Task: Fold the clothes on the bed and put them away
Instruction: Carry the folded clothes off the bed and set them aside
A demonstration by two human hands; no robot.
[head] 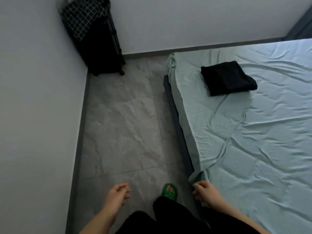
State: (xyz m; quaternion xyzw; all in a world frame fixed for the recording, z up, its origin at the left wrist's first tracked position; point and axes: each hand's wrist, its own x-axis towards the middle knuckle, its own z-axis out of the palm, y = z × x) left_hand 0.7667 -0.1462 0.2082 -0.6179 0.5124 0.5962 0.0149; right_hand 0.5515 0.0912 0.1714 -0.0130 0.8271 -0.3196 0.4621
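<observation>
folded black garment (228,78) lies on the bed (253,149), upper right of frame. left hand (118,195) low centre over the floor, grip loosely curled, empty. right hand (205,190) just beside the sheet edge, grip likewise slack. suitcase (101,53) upper left, checked cloth (82,17) on top.

The bed (253,141) lay to your right, with the folded garment (228,78) resting on it near its far left corner. The floor (126,115) ran between the bed and the wall (33,98) on your left. A suitcase (104,53) stood in the far corner, a cloth (82,17) draped over its top. Your left hand (118,194) hung over the floor, your right hand (205,191) just beside the bed's near edge.
</observation>
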